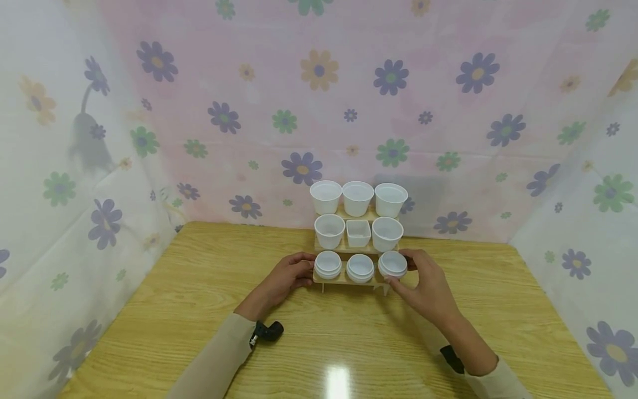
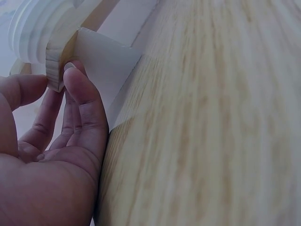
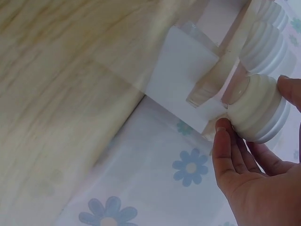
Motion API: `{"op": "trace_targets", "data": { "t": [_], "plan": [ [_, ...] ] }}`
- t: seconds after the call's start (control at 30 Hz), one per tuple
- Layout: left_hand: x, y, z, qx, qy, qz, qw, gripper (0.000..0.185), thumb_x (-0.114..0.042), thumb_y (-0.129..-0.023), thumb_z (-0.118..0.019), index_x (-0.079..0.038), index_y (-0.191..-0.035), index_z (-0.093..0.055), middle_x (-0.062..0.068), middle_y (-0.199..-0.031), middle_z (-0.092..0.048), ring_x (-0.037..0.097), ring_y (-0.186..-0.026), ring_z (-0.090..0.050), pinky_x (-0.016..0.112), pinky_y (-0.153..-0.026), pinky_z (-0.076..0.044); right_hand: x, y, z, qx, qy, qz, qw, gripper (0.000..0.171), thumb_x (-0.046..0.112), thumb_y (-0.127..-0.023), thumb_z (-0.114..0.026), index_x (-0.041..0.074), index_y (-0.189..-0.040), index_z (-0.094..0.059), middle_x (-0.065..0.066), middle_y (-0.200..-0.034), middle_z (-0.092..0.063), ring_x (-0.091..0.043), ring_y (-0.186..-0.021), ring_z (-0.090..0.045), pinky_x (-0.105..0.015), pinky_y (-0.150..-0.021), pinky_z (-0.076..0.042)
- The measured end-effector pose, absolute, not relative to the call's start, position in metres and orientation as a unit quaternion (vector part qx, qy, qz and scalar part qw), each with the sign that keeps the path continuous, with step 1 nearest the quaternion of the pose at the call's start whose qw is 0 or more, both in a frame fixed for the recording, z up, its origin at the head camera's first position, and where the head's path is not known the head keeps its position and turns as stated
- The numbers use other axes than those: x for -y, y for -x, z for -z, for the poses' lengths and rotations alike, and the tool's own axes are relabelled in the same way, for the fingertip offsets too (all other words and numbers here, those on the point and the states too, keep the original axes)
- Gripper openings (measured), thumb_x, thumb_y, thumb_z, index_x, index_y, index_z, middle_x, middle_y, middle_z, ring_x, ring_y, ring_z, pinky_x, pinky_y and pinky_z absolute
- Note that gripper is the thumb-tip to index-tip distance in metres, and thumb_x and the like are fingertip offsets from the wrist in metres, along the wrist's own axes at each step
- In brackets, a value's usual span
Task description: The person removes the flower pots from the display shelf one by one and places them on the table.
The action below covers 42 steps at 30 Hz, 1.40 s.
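A three-step wooden stand [image 1: 344, 279] with white pots in rows is at the back of the table. My left hand [image 1: 288, 278] pinches the left end of its lowest board [image 2: 55, 63], thumb on one side and fingertips on the other. On the right, my right hand [image 1: 432, 291] holds a small ridged round pot [image 1: 392, 266] between thumb and fingers, at the right end of that board. The right wrist view shows this ridged pot [image 3: 258, 108] gripped at base and rim. Two similar pots, left [image 1: 328, 266] and middle [image 1: 360, 269], sit beside it.
The middle step bears two round pots around a square pot [image 1: 358, 233]. Three taller pots [image 1: 357, 199] line the top step. Behind the wood-grain table [image 1: 224, 260] hangs a flowered cloth [image 1: 269, 133], with cloth on both sides too.
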<state>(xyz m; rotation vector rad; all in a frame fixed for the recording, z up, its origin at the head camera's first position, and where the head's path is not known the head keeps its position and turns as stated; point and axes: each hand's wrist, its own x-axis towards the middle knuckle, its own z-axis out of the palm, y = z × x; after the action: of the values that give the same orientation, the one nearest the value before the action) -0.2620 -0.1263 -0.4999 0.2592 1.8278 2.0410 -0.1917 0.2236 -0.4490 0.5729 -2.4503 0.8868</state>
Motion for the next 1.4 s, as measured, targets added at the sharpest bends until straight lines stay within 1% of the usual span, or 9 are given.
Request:
{"op": "trace_targets", "data": {
  "t": [0.23, 0.5, 0.77, 1.03, 1.23, 1.4],
  "plan": [
    [0.128, 0.263, 0.501, -0.653, -0.098, -0.725, 0.196, 0.033, -0.018, -0.109, -0.057, 0.000, -0.136, -0.063, 0.002, -0.113, -0.071, 0.014, -0.089, -0.069, 0.026, -0.078, -0.059, -0.222, 0.190, 0.445, 0.893, -0.207, -0.324, 0.233, 0.062, 0.015, -0.082, -0.094, -0.002, -0.133, -0.062, -0.010, -0.119, -0.068, -0.024, -0.102, -0.069, -0.047, -0.083, -0.061],
    [0.128, 0.264, 0.503, -0.652, -0.100, -0.726, 0.196, 0.033, -0.018, -0.110, -0.056, 0.001, -0.136, -0.063, 0.003, -0.113, -0.070, 0.015, -0.093, -0.067, 0.026, -0.079, -0.059, -0.217, 0.184, 0.439, 0.884, -0.221, -0.329, 0.247, 0.063, 0.012, -0.080, -0.094, -0.003, -0.133, -0.062, -0.009, -0.119, -0.068, -0.022, -0.101, -0.068, -0.041, -0.082, -0.060],
    [0.128, 0.263, 0.502, -0.651, -0.100, -0.727, 0.194, 0.033, -0.019, -0.110, -0.057, 0.001, -0.136, -0.063, 0.003, -0.113, -0.070, 0.014, -0.092, -0.067, 0.026, -0.080, -0.058, -0.213, 0.178, 0.433, 0.883, -0.229, -0.329, 0.243, 0.063, 0.011, -0.081, -0.094, -0.001, -0.133, -0.062, -0.008, -0.119, -0.068, -0.020, -0.102, -0.068, -0.039, -0.082, -0.061],
    [0.129, 0.265, 0.505, -0.654, -0.100, -0.724, 0.194, 0.033, -0.020, -0.112, -0.056, 0.000, -0.137, -0.063, 0.003, -0.115, -0.069, 0.015, -0.094, -0.067, 0.026, -0.081, -0.059, -0.209, 0.175, 0.429, 0.879, -0.239, -0.333, 0.242, 0.064, 0.009, -0.080, -0.095, 0.000, -0.133, -0.062, -0.007, -0.121, -0.068, -0.020, -0.103, -0.068, -0.039, -0.083, -0.062],
    [0.128, 0.265, 0.505, -0.656, -0.096, -0.724, 0.191, 0.032, -0.018, -0.111, -0.056, 0.000, -0.136, -0.064, 0.002, -0.113, -0.070, 0.014, -0.093, -0.067, 0.026, -0.080, -0.059, -0.205, 0.173, 0.430, 0.874, -0.251, -0.336, 0.244, 0.064, 0.009, -0.079, -0.096, 0.000, -0.132, -0.062, -0.007, -0.119, -0.068, -0.020, -0.102, -0.068, -0.041, -0.084, -0.061],
    [0.128, 0.265, 0.504, -0.656, -0.093, -0.725, 0.189, 0.031, -0.018, -0.111, -0.057, 0.000, -0.135, -0.064, 0.002, -0.112, -0.070, 0.014, -0.092, -0.067, 0.026, -0.080, -0.059, -0.200, 0.173, 0.429, 0.869, -0.260, -0.341, 0.245, 0.063, 0.010, -0.079, -0.095, 0.000, -0.132, -0.063, -0.006, -0.119, -0.068, -0.019, -0.101, -0.068, -0.034, -0.083, -0.060]
  ]
}}
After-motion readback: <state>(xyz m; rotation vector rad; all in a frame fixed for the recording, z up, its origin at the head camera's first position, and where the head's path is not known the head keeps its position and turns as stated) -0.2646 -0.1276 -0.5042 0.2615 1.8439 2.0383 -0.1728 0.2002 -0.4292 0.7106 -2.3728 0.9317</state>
